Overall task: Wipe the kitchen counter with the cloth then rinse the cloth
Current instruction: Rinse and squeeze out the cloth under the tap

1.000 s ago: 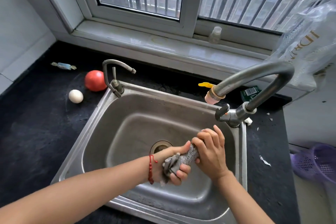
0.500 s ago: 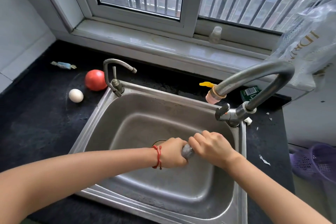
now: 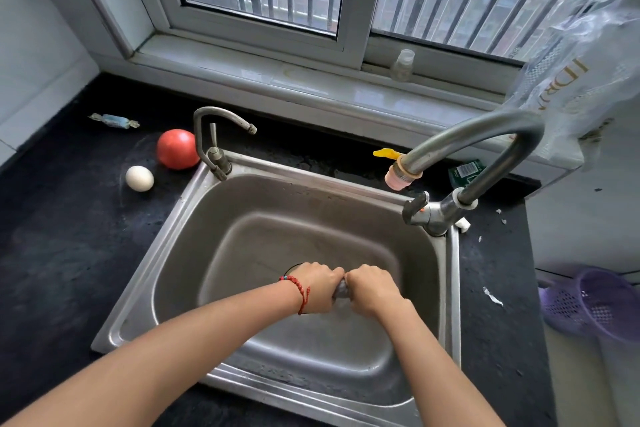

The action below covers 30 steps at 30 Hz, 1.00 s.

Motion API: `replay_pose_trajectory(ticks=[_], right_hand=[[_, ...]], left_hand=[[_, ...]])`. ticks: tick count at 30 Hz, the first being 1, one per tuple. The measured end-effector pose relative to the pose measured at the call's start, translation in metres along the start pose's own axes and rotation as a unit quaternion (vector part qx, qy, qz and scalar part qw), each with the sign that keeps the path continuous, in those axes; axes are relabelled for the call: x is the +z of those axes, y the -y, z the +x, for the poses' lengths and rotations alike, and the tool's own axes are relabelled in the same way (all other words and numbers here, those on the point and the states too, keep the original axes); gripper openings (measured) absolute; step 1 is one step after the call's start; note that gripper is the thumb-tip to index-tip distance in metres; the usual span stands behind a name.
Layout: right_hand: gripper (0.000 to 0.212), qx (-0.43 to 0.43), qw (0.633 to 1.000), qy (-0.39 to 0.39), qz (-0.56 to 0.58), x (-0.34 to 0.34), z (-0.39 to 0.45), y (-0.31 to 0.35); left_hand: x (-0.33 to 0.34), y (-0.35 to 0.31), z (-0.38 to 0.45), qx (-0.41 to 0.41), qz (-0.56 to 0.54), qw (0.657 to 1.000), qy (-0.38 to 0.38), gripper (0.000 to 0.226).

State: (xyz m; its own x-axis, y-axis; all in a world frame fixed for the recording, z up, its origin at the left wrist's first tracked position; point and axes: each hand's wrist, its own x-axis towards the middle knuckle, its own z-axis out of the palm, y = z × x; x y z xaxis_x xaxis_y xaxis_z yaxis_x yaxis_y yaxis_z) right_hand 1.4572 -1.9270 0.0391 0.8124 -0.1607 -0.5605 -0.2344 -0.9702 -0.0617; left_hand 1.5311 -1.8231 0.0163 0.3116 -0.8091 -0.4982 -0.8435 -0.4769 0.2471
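Over the middle of the steel sink (image 3: 180, 229), both my fists grip a twisted grey cloth (image 3: 342, 290). Only a short wet stub of it shows between them. My left hand (image 3: 320, 286), with a red bead bracelet at the wrist, grips the cloth's left end. My right hand (image 3: 372, 289) grips its right end, knuckles up. The drain is mostly hidden behind my left hand. The large grey faucet (image 3: 485, 135) arches over the sink's right corner, and I see no water running from its pink nozzle. The black counter (image 3: 69, 253) surrounds the sink.
A red tomato (image 3: 176, 148), a white egg (image 3: 139, 178) and a wrapped sweet (image 3: 114, 121) lie on the counter left of a small second tap (image 3: 213, 139). A green packet (image 3: 465, 172) sits behind the big faucet. A purple basket (image 3: 595, 305) stands at far right.
Both hands turned knuckles-up and closed together on the cloth, twisting it tighter. Much less of the cloth shows now than one second ago.
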Motion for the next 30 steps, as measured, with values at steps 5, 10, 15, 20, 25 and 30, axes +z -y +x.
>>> replay_pose_trajectory(ticks=[5,10,15,20,25,30], right_hand=[[0.027,0.020,0.999,0.001,0.042,0.003,-0.003,0.000],[0.025,0.031,0.996,0.018,0.080,0.005,-0.010,0.000],[0.022,0.040,0.991,0.029,0.123,0.008,-0.020,0.002],[0.022,0.049,0.991,0.017,0.125,0.008,-0.022,0.002],[0.028,0.038,0.977,-0.208,0.029,0.001,-0.036,0.006],[0.049,0.001,0.924,-0.367,0.107,0.005,-0.035,-0.002]], left_hand=[[0.006,0.002,0.001,0.022,0.036,0.999,-0.008,0.029],[0.008,-0.002,-0.006,0.040,0.043,0.998,-0.015,0.029],[0.004,-0.008,-0.014,0.056,0.064,0.996,-0.007,0.030],[-0.001,-0.011,-0.020,0.049,0.063,0.997,-0.017,0.029],[-0.018,-0.018,-0.033,-0.058,-0.059,0.994,-0.069,0.026],[-0.024,-0.024,-0.051,-0.104,-0.545,0.830,-0.060,0.017]])
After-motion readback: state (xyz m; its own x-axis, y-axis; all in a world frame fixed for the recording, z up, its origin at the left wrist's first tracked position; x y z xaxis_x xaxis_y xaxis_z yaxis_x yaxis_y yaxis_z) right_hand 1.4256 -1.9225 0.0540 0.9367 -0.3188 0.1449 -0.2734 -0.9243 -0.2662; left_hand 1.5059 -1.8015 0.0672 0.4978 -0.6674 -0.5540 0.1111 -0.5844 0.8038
